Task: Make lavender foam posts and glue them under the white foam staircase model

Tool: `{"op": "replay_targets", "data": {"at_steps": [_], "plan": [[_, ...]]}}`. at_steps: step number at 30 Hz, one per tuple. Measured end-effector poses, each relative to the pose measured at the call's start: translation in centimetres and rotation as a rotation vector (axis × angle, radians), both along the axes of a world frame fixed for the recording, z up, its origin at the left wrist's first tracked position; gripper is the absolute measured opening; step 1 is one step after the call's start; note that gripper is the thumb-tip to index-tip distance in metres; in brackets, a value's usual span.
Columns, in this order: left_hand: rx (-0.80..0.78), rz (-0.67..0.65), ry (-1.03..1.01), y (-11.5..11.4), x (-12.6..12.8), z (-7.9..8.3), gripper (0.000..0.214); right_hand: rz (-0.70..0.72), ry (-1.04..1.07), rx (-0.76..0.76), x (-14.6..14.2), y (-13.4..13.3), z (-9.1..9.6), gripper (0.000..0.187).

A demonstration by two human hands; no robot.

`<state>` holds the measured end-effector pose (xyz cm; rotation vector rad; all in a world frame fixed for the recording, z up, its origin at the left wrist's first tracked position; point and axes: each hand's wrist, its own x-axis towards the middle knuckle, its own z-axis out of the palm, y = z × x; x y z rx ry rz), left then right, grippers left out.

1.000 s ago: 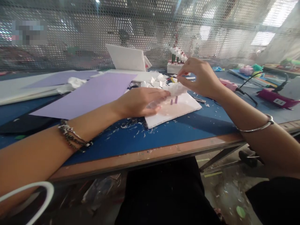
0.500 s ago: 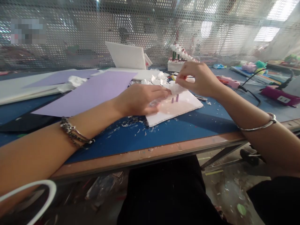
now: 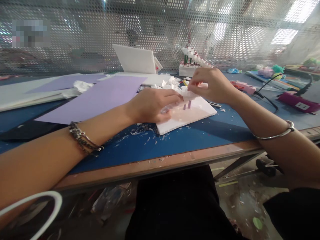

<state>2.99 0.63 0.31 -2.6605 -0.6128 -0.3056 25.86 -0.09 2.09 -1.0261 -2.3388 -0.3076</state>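
A white curved piece [image 3: 188, 95] stands on short purple posts [image 3: 187, 105] over a white foam board [image 3: 187, 120]. My left hand [image 3: 152, 105] has its fingers bent around the left end of this piece. At the piece's right end, my right hand [image 3: 210, 83] is closed in a pinch on its upper edge. Whether anything small sits between those fingertips is hidden. Crumpled white scraps [image 3: 171, 83] lie just behind the piece.
Purple sheets [image 3: 105, 96] and white boards [image 3: 22, 95] cover the left of the blue table [image 3: 140, 150]. A white model with green posts [image 3: 187, 69] stands at the back, near an upright white board [image 3: 135, 59]. To the right are a purple pouch [image 3: 298, 101] and a black cable [image 3: 268, 97].
My left forearm and wrist have shifted slightly to the right and up. Both hands stay at the white piece, and my right hand has barely moved.
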Motion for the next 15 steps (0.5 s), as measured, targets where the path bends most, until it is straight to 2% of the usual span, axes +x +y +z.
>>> {"op": "replay_targets", "data": {"at_steps": [6,10,13,15], "plan": [[-0.03,-0.043,-0.044,0.2,-0.2,-0.5,0.041,-0.003,0.041,-0.066,0.0,-0.2,0.1,0.028],[-0.112,-0.069,-0.11,0.5,-0.2,-0.8,0.042,0.026,0.129,-0.129,0.4,-0.7,0.5,0.031],[-0.196,-0.106,-0.156,0.8,-0.1,-0.9,0.045,0.062,0.189,-0.178,1.4,-0.7,0.8,0.037],[-0.24,-0.079,-0.217,0.9,-0.1,-0.9,0.052,0.07,0.227,-0.253,2.2,-0.4,0.8,0.046]]}}
